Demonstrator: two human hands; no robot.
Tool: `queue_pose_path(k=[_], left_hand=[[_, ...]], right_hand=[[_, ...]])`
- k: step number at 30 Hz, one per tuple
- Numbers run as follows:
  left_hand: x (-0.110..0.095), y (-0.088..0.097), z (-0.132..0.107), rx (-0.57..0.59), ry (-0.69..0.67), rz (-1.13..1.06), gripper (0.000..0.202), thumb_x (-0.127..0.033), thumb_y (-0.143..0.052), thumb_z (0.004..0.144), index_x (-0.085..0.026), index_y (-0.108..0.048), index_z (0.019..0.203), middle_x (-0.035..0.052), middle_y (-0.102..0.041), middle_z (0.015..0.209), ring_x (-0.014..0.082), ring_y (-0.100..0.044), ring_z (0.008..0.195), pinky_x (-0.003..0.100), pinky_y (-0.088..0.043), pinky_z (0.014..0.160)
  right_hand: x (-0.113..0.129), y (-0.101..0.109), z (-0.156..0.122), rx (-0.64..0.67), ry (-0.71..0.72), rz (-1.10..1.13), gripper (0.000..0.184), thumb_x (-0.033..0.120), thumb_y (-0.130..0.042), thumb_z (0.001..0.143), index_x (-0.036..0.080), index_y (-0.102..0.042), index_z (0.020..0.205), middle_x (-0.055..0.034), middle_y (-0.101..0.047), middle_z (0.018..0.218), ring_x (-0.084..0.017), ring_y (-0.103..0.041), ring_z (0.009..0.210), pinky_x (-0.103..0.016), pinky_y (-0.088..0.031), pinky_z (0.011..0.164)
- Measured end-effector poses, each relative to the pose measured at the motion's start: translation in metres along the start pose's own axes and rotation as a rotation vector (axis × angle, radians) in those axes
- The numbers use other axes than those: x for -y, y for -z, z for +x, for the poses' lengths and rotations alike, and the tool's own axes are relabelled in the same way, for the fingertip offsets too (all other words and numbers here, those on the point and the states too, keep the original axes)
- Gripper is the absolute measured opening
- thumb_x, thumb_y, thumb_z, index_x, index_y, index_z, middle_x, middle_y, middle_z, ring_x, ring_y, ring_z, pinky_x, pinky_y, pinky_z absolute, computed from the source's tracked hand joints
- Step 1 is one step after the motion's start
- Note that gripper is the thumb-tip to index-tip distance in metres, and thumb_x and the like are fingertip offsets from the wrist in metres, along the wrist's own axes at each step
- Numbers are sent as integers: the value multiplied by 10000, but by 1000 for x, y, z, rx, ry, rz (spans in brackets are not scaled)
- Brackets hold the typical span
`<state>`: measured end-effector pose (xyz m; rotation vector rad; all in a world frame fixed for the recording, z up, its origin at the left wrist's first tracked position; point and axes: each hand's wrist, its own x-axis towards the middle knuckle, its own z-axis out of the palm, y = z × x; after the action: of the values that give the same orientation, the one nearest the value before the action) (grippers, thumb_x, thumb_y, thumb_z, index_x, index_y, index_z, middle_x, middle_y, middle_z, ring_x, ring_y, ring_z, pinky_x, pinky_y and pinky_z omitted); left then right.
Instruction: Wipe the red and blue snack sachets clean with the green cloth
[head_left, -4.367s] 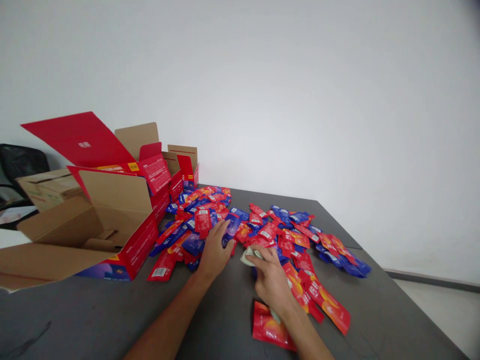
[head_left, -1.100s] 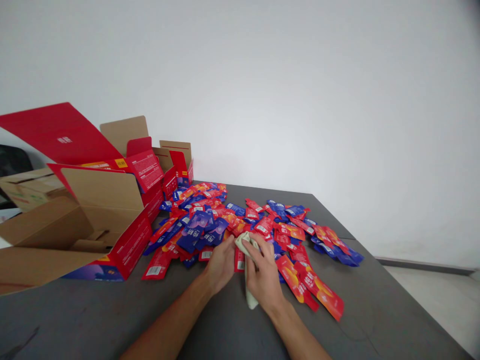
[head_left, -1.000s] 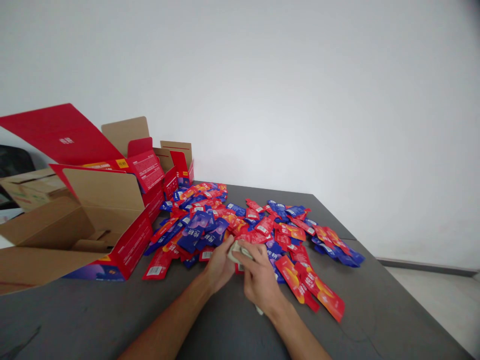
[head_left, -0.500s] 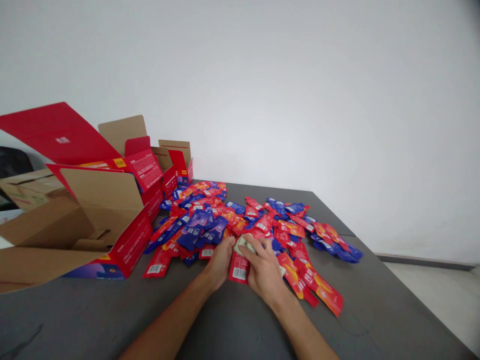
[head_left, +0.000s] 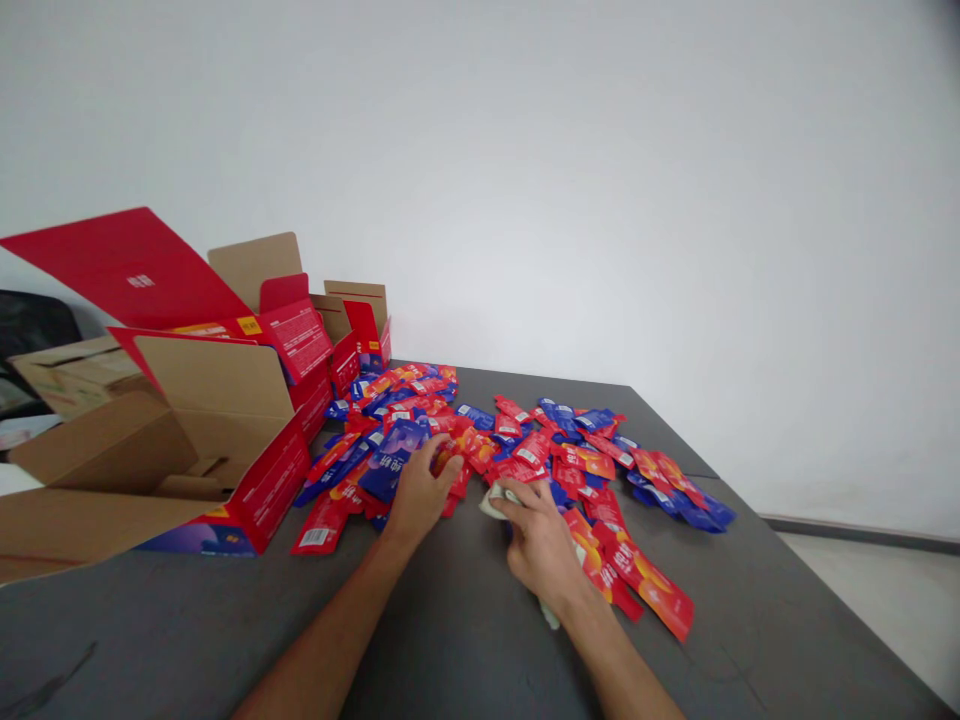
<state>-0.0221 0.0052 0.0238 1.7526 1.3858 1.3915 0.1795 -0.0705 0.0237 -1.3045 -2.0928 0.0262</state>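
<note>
The dark grey table (head_left: 750, 620) filled the lower half of the frame. An open red carton (head_left: 225, 420) stood at the left with its flaps raised, and smaller open boxes (head_left: 360, 330) stood behind it. A loose pile of red and blue sachets (head_left: 540, 450) spread across the centre of the table, from the cartons toward the right edge.

Your left hand (head_left: 417, 492) lay at the near edge of the pile, just left of centre. Its fingers were curved over a red sachet (head_left: 450, 468) and touching it; whether they gripped it could not be told. Your right hand (head_left: 541, 545) lay just right of centre, near the left hand but apart from it. Its fingers were closed on a pale cloth (head_left: 493, 498); the cloth showed at the fingertips and again below the wrist, pressed against the table. A row of red sachets (head_left: 645, 585) lay just beside the right hand, toward the lower right.
</note>
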Motion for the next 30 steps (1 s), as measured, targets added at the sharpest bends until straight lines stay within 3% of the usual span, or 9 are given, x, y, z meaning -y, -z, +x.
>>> queue_pose_path(k=[2,5,11,15,17,19,23,26,30], left_hand=[[5,11,5,-93,-75,316,408,-389,-573,881,-199,-633,1237,122,-623,1306,315,-534,1218,494,-374,1050],[14,21,10,-193,-77,668,393,-317,-522,904,-207,-626,1266,139,-515,1438,365,-438,1290,576,-348,1037],[27,8,5,-158,-29,920,338,-200,-501,874,-186,-703,1145,168,-458,1472,397,-302,1385,605,-323,1047],[14,-21,-10,-19,-188,809,332,-225,-446,920,-201,-698,1135,127,-517,1429,351,-330,1379,572,-288,1099],[6,-37,-19,146,-305,690,359,-182,-440,911,-218,-674,1181,97,-555,1397,305,-380,1346,514,-314,1101],[1,-50,-28,358,-433,584,517,-73,-470,826,-254,-607,1290,63,-521,1444,280,-354,1370,489,-313,1106],[4,-64,-38,675,-532,427,834,21,-505,657,-299,-472,1426,41,-414,1545,308,-267,1438,529,-291,1092],[8,-65,-39,734,-493,298,747,-8,-466,750,-325,-478,1426,56,-494,1487,309,-306,1432,533,-275,1079],[5,-62,-36,638,-428,89,493,-145,-470,890,-339,-590,1326,70,-612,1361,295,-431,1356,484,-267,1079]], right_hand=[[-5,3,0,-18,-65,-62,667,-82,-459,619,272,-734,1112,0,-623,1293,-247,-490,1024,-371,-486,878],[-11,7,0,-22,-156,-171,622,-67,-466,635,250,-744,1092,-7,-620,1305,-256,-490,1019,-364,-480,885],[-23,9,-1,-21,-339,-286,594,-20,-503,640,248,-753,1107,-24,-652,1239,-273,-490,1037,-353,-460,910],[-24,11,0,-1,-411,-301,569,3,-523,641,250,-761,1095,-22,-654,1233,-272,-489,1039,-336,-454,904],[-24,12,0,-3,-426,-309,556,13,-532,642,242,-761,1094,-30,-658,1224,-271,-493,1028,-335,-450,897],[-26,11,-1,-23,-419,-320,538,21,-544,638,234,-765,1081,-38,-664,1207,-269,-500,1006,-343,-448,892],[-34,4,-4,-138,-319,-322,501,13,-559,624,246,-776,1010,-58,-686,1128,-271,-505,921,-364,-469,786],[-39,-1,-6,-210,-238,-309,513,-5,-546,602,256,-775,979,-76,-697,1061,-278,-504,883,-382,-472,736],[-41,-1,-4,-276,-198,-260,536,-29,-504,608,249,-772,980,-80,-688,1086,-261,-531,893,-395,-471,774]])
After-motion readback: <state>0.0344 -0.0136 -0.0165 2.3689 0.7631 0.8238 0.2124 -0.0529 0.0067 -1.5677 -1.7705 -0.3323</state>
